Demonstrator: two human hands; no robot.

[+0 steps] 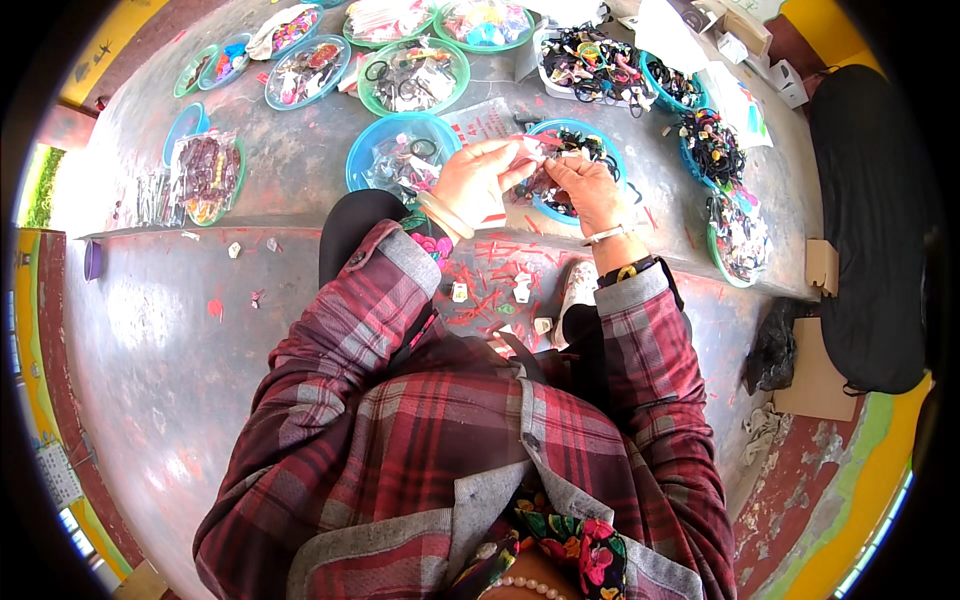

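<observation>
Head view: I'm watching both hands working together over the grey surface (300, 170), w/ the left hand (478, 178) and right hand (583, 185) pinching a small pale packet (527, 150) between the fingertips. It's looking like a filling or sealing step, though the item's too small to be sure. Both hands are closing tight on it, fingers curled, nothing else in them. The packet is sitting right between the two hands, above the blue bowl (575, 170) of dark hair ties. I'm judging the next move needs a steady pinch from one hand while the other is freeing up. Another blue bowl (400, 150) is lying just left of the hands.
</observation>
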